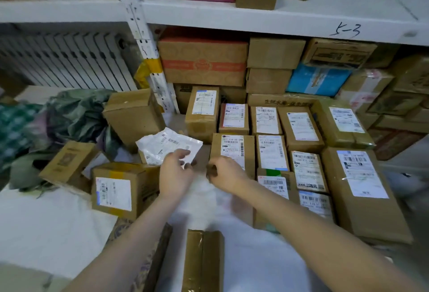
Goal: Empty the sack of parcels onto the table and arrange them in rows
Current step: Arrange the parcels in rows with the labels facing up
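Cardboard parcels (272,152) in rows right of slack green sack (76,115); left hand (176,173) and right hand (224,172) loosely curled, grip unclear

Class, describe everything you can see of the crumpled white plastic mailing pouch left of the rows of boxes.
The crumpled white plastic mailing pouch is thin, glossy and wrinkled, with a white barcode label facing up. It lies askew among loose parcels, before a plain brown carton and left of the rows of labelled cardboard boxes. The fingertips of the left hand overlap its lower right edge; whether they pinch it cannot be told.
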`<state>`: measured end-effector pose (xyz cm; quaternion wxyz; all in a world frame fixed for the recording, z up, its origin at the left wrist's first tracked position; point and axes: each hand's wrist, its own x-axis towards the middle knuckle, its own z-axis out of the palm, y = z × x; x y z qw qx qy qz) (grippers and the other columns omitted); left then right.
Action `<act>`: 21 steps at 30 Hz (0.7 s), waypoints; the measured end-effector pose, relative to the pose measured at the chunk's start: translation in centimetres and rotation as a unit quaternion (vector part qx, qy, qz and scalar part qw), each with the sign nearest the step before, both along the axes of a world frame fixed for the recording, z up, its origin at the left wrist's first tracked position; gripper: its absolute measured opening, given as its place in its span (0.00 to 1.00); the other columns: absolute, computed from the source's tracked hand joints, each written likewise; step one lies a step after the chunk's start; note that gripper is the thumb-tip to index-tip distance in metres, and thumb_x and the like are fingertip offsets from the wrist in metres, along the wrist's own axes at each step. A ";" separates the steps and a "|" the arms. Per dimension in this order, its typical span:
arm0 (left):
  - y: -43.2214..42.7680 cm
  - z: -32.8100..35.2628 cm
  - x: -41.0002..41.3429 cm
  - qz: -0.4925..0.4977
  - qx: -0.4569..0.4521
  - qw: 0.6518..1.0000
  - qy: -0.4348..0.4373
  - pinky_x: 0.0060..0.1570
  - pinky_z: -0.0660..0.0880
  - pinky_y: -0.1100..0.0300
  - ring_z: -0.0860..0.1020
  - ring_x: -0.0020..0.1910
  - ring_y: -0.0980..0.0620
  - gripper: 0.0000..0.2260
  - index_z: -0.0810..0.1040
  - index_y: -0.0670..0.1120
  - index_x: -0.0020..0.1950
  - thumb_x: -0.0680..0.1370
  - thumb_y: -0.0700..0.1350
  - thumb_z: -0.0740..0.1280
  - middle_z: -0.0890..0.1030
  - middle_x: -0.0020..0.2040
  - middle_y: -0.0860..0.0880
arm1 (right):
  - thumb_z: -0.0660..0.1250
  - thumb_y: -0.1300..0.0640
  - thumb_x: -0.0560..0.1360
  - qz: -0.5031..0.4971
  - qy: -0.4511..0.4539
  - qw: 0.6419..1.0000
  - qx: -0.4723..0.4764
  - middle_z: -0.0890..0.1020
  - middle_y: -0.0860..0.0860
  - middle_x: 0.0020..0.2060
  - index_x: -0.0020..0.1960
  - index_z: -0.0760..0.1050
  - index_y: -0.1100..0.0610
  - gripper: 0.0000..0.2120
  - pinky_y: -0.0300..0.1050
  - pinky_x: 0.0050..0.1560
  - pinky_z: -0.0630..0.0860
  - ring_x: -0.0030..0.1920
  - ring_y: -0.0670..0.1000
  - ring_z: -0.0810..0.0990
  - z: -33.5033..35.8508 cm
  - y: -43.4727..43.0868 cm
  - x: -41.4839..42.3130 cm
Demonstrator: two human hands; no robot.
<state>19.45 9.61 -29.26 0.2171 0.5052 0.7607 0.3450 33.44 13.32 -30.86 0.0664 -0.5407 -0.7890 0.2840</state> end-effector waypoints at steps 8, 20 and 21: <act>-4.0 1.2 -13.1 0.283 -0.061 0.957 0.017 0.65 0.66 0.42 0.67 0.66 0.34 0.22 0.64 0.35 0.71 0.79 0.42 0.62 0.67 0.68 0.33 | 0.73 0.52 0.71 -0.011 0.206 0.964 -0.170 0.76 0.53 0.60 0.67 0.67 0.58 0.29 0.45 0.52 0.75 0.60 0.53 0.76 0.2 -3.7 -9.5; -5.6 -4.2 -16.1 0.247 -0.082 0.953 -0.156 0.60 0.74 0.47 0.74 0.60 0.36 0.14 0.73 0.38 0.65 0.79 0.39 0.62 0.75 0.62 0.37 | 0.81 0.50 0.59 -0.171 0.295 0.911 -0.233 0.67 0.50 0.69 0.74 0.51 0.53 0.54 0.51 0.67 0.71 0.69 0.52 0.68 -3.6 -4.6 -15.6; -5.8 -4.2 -16.0 0.235 -0.058 0.957 -0.160 0.60 0.73 0.48 0.74 0.61 0.36 0.14 0.73 0.38 0.64 0.79 0.38 0.62 0.76 0.62 0.37 | 0.80 0.49 0.59 -0.181 0.297 0.913 -0.214 0.69 0.49 0.67 0.73 0.53 0.52 0.51 0.51 0.65 0.73 0.67 0.52 0.70 -3.4 -4.8 -15.6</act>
